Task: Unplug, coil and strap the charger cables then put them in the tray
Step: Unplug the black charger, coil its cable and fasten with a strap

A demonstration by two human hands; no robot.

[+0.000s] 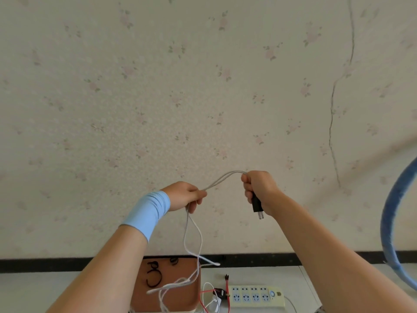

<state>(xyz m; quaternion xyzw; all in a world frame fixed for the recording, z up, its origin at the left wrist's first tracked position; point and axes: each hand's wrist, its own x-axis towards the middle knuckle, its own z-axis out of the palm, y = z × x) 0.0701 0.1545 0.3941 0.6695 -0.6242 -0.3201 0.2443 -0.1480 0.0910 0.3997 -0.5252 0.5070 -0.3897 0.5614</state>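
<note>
Left hand: we pinch the white cable, above the tray.
Right hand: we grip cable and black plug, up right of tray.
Power strip: just beside tray's right edge.

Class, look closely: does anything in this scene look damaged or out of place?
Yes. A thin, dark, jagged crack runs down the floral wallpaper at upper right. The white cable dangling over the brown tray is merely not yet coiled.
</note>
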